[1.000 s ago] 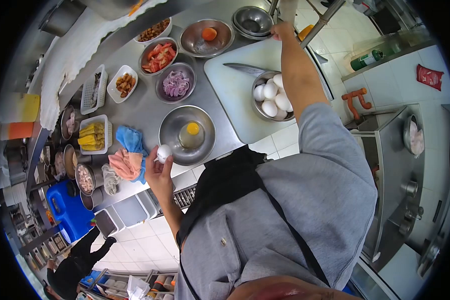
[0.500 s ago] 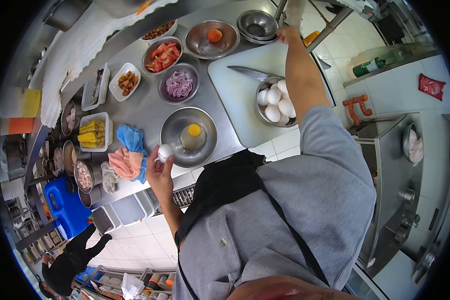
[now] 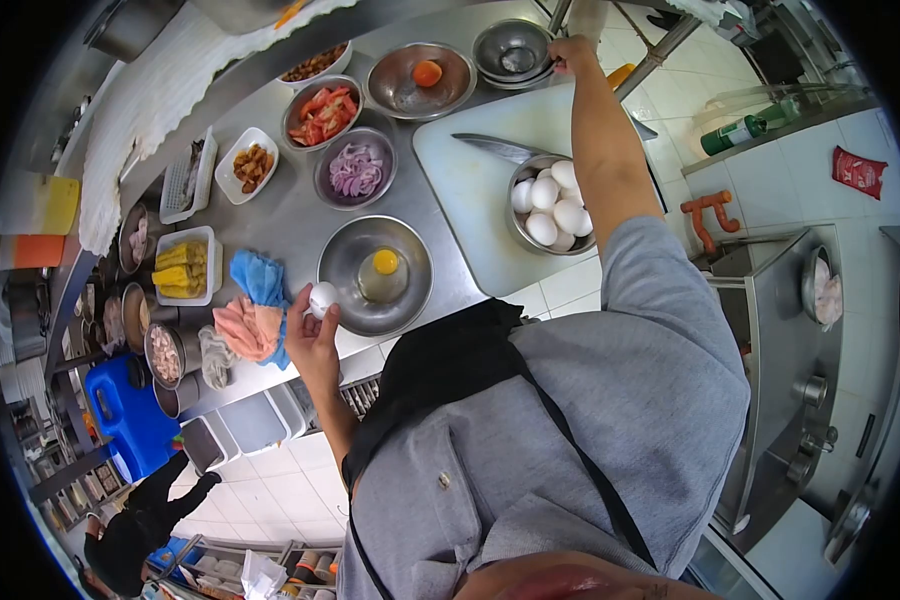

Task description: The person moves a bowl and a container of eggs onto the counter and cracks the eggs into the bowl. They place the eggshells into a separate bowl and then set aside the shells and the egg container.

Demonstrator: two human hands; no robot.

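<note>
Comparing with a second ago, we see our left hand [image 3: 315, 335] has carried its pinched egg [image 3: 322, 297] to the mixing bowl [image 3: 348, 262] rim; our right hand [image 3: 570, 52], far edge, now grips stacked bowls [image 3: 512, 50].

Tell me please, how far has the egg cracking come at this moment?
Done: one cracked egg lies in the steel bowl, its yolk whole. In hand: the left hand holds a white egg at that bowl's rim, not yet opened; the right hand reaches to the stacked empty bowls. Left: several whole eggs wait in another bowl on the cutting board.
</note>
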